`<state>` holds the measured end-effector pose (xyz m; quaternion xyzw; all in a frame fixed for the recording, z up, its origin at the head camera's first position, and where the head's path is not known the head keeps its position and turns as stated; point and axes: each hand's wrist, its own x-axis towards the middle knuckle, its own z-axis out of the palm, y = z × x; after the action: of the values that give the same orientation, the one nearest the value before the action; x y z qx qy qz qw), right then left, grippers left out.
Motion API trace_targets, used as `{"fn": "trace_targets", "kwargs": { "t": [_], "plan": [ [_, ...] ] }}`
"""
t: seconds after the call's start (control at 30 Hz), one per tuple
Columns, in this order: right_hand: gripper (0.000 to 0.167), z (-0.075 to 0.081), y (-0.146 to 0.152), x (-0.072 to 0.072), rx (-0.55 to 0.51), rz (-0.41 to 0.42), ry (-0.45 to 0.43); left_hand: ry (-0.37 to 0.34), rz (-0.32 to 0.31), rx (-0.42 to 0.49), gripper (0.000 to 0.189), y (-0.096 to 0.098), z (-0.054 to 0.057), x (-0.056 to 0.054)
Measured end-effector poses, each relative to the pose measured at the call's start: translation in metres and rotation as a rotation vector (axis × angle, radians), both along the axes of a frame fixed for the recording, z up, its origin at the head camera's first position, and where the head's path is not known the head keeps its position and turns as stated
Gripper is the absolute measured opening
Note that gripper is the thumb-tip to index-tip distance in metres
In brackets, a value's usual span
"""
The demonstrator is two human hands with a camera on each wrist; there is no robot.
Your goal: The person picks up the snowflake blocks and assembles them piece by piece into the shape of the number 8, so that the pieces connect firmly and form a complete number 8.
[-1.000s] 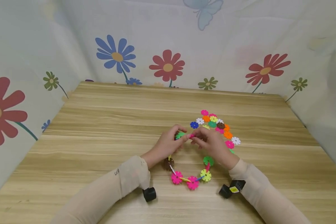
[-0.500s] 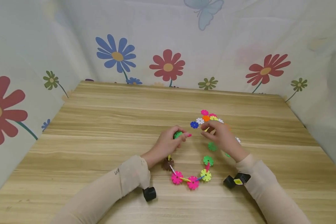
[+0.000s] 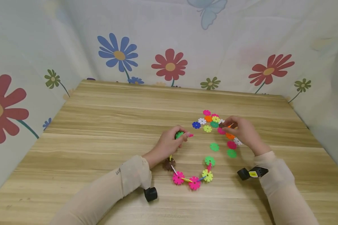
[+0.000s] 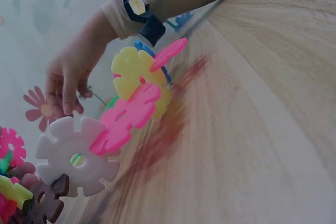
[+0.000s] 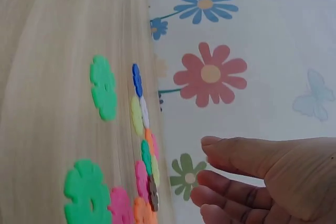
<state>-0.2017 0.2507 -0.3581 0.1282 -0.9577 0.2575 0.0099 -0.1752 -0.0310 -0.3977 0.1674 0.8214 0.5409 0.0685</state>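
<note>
A curved chain of interlocking flower-shaped plastic discs (image 3: 194, 183) lies on the table in the head view, with pink, yellow, brown and green pieces. My left hand (image 3: 168, 140) grips the chain's upper end, where a green disc (image 3: 179, 134) and a bit of pink disc (image 3: 191, 135) show by the thumb. My right hand (image 3: 243, 134) is over the loose discs, near a brown one (image 3: 221, 125). In the right wrist view its thumb and fingers stand apart, with nothing visible between them. The left wrist view shows a white disc (image 4: 52, 153) linked into the chain.
Loose flower discs in several colours lie around the right hand, among them a blue disc (image 3: 196, 125) and a light yellow disc (image 3: 207, 128). Two green discs lie nearer, one at the right (image 3: 232, 153). A flower-printed cloth (image 3: 228, 56) hangs behind the wooden table (image 3: 124, 109).
My right hand has moved away from my left hand, rightward to the loose discs. The left hand keeps its grip on the chain, nearly still.
</note>
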Motion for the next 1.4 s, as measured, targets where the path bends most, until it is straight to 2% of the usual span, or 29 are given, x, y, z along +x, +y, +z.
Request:
{"fn": "trace_targets", "kwargs": {
  "t": [0.3,0.5,0.7,0.9,1.07,1.23,1.4],
  "plan": [
    [0.026,-0.005,0.016,-0.004,0.082,0.004,-0.077,0.009,0.005,-0.02,0.028,0.0,0.0,0.001],
    [0.029,-0.01,0.022,-0.007,0.143,-0.037,-0.169,0.012,-0.005,-0.018,0.028,0.001,-0.001,0.001],
    [0.03,-0.014,0.022,-0.01,0.159,-0.053,-0.2,0.009,-0.012,-0.017,0.028,0.001,-0.002,0.001],
    [0.029,-0.013,0.022,-0.01,0.124,-0.037,-0.214,0.003,-0.021,-0.011,0.029,0.0,-0.003,0.001],
    [0.019,-0.01,0.024,-0.01,0.087,0.009,-0.204,0.022,-0.023,-0.01,0.028,0.0,-0.003,0.002],
    [0.011,-0.004,0.02,-0.006,0.068,0.013,-0.181,0.044,-0.019,-0.023,0.028,0.001,-0.004,0.001],
    [0.015,0.004,0.007,0.001,-0.072,0.044,-0.189,0.028,-0.012,-0.015,0.027,0.002,-0.003,0.001]
  ]
}}
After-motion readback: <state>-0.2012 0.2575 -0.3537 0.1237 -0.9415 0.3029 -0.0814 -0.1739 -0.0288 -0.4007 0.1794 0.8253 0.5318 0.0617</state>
